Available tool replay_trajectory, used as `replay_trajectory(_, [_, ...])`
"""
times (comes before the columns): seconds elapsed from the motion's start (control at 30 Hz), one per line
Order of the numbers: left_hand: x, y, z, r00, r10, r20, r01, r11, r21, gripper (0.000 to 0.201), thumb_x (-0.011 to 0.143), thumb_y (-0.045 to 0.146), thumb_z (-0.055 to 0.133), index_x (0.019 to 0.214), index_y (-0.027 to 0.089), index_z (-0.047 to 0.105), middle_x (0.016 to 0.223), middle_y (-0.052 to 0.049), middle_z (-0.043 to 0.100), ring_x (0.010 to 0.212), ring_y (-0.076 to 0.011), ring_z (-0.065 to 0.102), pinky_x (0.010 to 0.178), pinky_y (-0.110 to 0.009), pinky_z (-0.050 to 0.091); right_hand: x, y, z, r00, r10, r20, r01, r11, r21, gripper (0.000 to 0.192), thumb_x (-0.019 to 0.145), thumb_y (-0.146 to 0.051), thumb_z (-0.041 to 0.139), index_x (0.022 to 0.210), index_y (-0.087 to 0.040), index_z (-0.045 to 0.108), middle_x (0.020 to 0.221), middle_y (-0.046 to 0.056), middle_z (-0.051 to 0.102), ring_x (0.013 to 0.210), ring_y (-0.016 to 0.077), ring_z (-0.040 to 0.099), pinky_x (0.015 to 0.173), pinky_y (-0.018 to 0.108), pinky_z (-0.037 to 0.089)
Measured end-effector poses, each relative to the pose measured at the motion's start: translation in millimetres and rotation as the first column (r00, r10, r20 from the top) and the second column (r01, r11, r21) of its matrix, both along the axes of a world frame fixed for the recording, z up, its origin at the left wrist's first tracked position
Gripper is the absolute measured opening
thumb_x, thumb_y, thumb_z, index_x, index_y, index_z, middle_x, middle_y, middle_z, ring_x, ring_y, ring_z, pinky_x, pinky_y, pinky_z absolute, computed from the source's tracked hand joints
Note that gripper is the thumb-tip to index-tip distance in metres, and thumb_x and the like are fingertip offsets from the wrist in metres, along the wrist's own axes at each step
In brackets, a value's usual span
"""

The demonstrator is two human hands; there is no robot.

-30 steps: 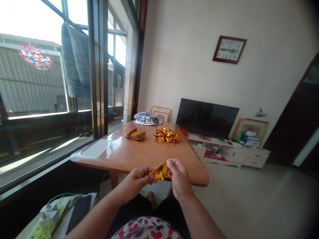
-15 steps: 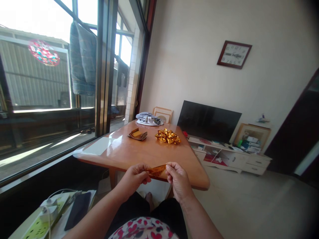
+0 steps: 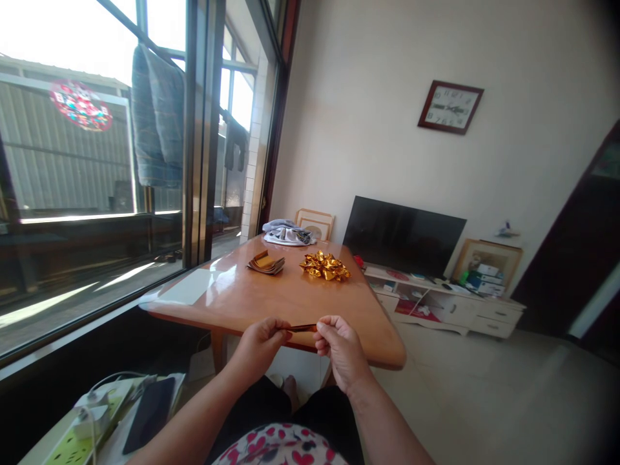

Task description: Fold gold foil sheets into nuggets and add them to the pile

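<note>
Between my two hands a piece of shiny gold foil paper is stretched, seen almost edge-on as a thin strip. My left hand pinches its left end between thumb and fingers. The right end is pinched by my right hand. Both hands are just in front of the near edge of the wooden table. Farther back on the tabletop sits a heap of folded gold foil pieces. To its left lies a curled stack of gold-brown paper sheets.
Folded clothes lie at the table's far end. Low at left, a power strip and a dark phone rest on a surface. A television stands on a white cabinet. Glass windows run along the left.
The gold foil paper has gone from a wider, slanted face to a thin strip. My right hand has come slightly left, nearer my left hand. The view has shifted a little.
</note>
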State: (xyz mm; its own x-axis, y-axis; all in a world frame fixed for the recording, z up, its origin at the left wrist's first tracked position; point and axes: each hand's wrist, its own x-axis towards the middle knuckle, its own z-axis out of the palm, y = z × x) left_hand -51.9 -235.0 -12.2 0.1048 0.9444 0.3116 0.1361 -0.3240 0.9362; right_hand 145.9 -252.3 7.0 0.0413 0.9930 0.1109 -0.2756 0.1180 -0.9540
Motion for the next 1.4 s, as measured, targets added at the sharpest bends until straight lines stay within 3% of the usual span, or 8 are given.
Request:
replay_trajectory(0.33, [1.5, -4.9, 6.2, 1.000, -0.006, -0.024, 0.006, 1.000, 0.000, 0.032, 0.085, 0.045, 0.066, 0.097, 0.016, 0.070, 0.084, -0.005, 0.074, 0.077, -0.0203, 0.066, 0.069, -0.029, 0.048, -3.3, -0.3, 4.6, 1.000, -0.028, -0.001, 0.028, 0.999, -0.029, 0.027, 0.072, -0.027, 0.071, 0.094, -0.018, 0.059, 0.074, 0.001, 0.069, 0.059, 0.0106, 0.058, 0.055, 0.021, 0.045])
replay_trajectory(0.63, [6.7, -6.9, 2.0, 0.995, 0.101, -0.008, -0.098, 0.981, 0.165, 0.027, 0.090, 0.043, 0.062, 0.100, 0.019, 0.069, 0.094, -0.005, 0.076, 0.087, -0.0219, 0.070, 0.079, -0.030, 0.052, -10.1, 4.8, -10.3, 0.998, -0.043, 0.052, 0.051, 0.986, -0.161, 0.037, 0.066, -0.021, 0.063, 0.102, -0.019, 0.056, 0.070, 0.000, 0.068, 0.057, 0.0125, 0.060, 0.052, 0.022, 0.046])
replay_trajectory(0.77, [5.0, -9.8, 4.2, 0.983, 0.155, -0.102, -0.126, 0.961, 0.247, 0.024, 0.093, 0.041, 0.059, 0.102, 0.021, 0.069, 0.098, -0.004, 0.076, 0.090, -0.0213, 0.071, 0.081, -0.030, 0.052, -13.8, 9.4, -18.0, 0.998, -0.003, 0.064, 0.016, 0.979, -0.201, 0.034, 0.064, -0.021, 0.063, 0.098, -0.017, 0.061, 0.067, 0.001, 0.068, 0.054, 0.0122, 0.059, 0.051, 0.022, 0.047])
replay_trajectory(0.9, [3.6, -9.3, 3.2, 0.981, 0.158, -0.115, -0.127, 0.963, 0.238, 0.024, 0.090, 0.040, 0.063, 0.104, 0.022, 0.070, 0.100, -0.004, 0.077, 0.089, -0.0221, 0.072, 0.079, -0.030, 0.054, -15.3, 11.2, -21.7, 0.997, -0.018, 0.075, 0.030, 0.985, -0.170, 0.025, 0.068, -0.024, 0.062, 0.092, -0.016, 0.065, 0.066, 0.003, 0.069, 0.052, 0.0119, 0.058, 0.049, 0.021, 0.046])
replay_trajectory(1.03, [4.6, -2.7, -8.0, 0.995, 0.101, -0.025, -0.095, 0.980, 0.173, 0.030, 0.086, 0.040, 0.067, 0.108, 0.020, 0.067, 0.102, -0.007, 0.077, 0.096, -0.0254, 0.072, 0.083, -0.034, 0.055, -17.6, 10.4, -22.8, 0.993, -0.071, 0.092, 0.083, 0.988, -0.130, 0.021, 0.072, -0.027, 0.062, 0.091, -0.017, 0.065, 0.066, 0.002, 0.068, 0.053, 0.0126, 0.059, 0.049, 0.021, 0.045])
replay_trajectory(1.17, [7.4, 4.1, -16.4, 0.990, 0.120, 0.079, -0.129, 0.984, 0.122, 0.030, 0.086, 0.041, 0.066, 0.106, 0.019, 0.066, 0.100, -0.008, 0.076, 0.097, -0.0253, 0.071, 0.086, -0.034, 0.054, -23.5, 7.5, -21.9, 0.986, -0.127, 0.110, 0.132, 0.991, -0.038, 0.020, 0.075, -0.030, 0.064, 0.092, -0.019, 0.065, 0.066, 0.000, 0.067, 0.056, 0.0141, 0.060, 0.051, 0.023, 0.046])
replay_trajectory(1.27, [10.6, 6.2, -15.2, 0.981, 0.131, 0.142, -0.148, 0.983, 0.110, 0.029, 0.085, 0.040, 0.066, 0.106, 0.018, 0.064, 0.101, -0.007, 0.075, 0.098, -0.0244, 0.071, 0.088, -0.034, 0.053, -27.1, 6.5, -22.3, 0.976, -0.163, 0.148, 0.153, 0.985, 0.074, 0.018, 0.080, -0.031, 0.061, 0.093, -0.020, 0.064, 0.070, 0.000, 0.067, 0.057, 0.0153, 0.060, 0.052, 0.025, 0.046])
replay_trajectory(1.4, [14.4, 5.5, -9.8, 0.964, 0.106, 0.242, -0.118, 0.992, 0.036, 0.044, 0.084, 0.038, 0.067, 0.121, 0.016, 0.057, 0.108, -0.010, 0.074, 0.099, -0.0242, 0.071, 0.089, -0.036, 0.053, -27.6, 9.1, -25.5, 0.953, -0.209, 0.221, 0.174, 0.971, 0.166, 0.018, 0.083, -0.028, 0.055, 0.096, -0.020, 0.064, 0.071, 0.001, 0.067, 0.060, 0.0159, 0.060, 0.055, 0.025, 0.046])
